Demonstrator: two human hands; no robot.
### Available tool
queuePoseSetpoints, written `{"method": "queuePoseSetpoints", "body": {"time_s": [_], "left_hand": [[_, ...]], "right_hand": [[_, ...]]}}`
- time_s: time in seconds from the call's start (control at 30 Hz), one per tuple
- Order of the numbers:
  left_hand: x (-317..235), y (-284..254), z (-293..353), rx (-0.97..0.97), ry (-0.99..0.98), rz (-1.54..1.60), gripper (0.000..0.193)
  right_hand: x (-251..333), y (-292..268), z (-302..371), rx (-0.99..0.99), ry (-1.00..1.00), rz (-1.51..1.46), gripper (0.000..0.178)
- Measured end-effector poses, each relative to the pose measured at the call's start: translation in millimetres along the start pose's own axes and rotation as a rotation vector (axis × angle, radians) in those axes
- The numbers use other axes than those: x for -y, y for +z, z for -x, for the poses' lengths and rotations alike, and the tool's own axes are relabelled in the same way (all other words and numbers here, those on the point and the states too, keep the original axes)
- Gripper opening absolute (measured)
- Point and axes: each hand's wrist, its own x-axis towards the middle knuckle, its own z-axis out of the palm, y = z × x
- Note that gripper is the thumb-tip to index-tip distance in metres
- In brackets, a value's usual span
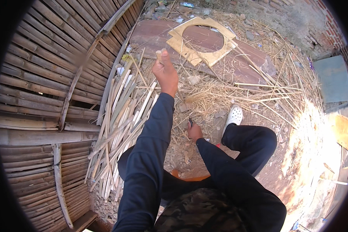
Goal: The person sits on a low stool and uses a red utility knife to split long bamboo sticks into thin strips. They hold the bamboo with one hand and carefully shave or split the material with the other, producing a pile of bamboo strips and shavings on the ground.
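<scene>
My left hand point(166, 73) is raised and stretched far forward, thumb up, its fingers closed round a pale bamboo strip point(158, 55). Only the blunt end of that strip shows clearly beside the thumb. Lower and nearer my body, my right hand point(194, 132) is closed on a dark-handled tool point(190, 121); its black end pokes out above the fist, and its kind cannot be made out. A heap of split bamboo strips point(120, 127) lies left of both hands. Dry shavings point(212, 92) litter the ground just beyond my right hand.
A bamboo slat wall point(46, 77) runs along the left. Ahead, a wooden board with a round cutout point(174, 40) rests on a brown panel point(150, 34). My white clog point(235, 115) stands right of the right hand. A grey-green panel point(333, 79) leans at far right.
</scene>
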Motion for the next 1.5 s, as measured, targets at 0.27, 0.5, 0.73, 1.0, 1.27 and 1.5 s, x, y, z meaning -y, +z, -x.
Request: {"method": "queuePoseSetpoints", "body": {"time_s": [0.27,0.5,0.73,1.0,1.27,1.5], "left_hand": [[-17.9,6.3,5.3,0.009,0.023,0.102,0.045],[-26.3,14.0,27.2,0.054,-0.019,0.029,0.046],[-10.0,8.9,23.4,-0.003,0.020,0.030,0.045],[5.6,2.3,28.6,-0.055,-0.019,-0.021,0.045],[-24.0,22.7,35.6,-0.003,0.056,0.056,0.047],[-8.6,21.0,32.9,-0.033,0.049,0.042,0.046]], "right_hand": [[-19.6,-1.3,-0.4,-0.038,-0.089,-0.346,0.053],[-51.6,17.3,18.2,0.032,0.009,-0.246,0.049],[46.4,-86.0,37.2,0.503,0.446,-1.270,0.046],[98.4,-120.3,43.9,-0.095,-0.345,-0.866,0.036],[87.9,-117.8,54.6,-0.161,-0.366,-0.898,0.032],[70.9,-100.5,39.8,-0.227,-0.361,-0.777,0.031]]}}
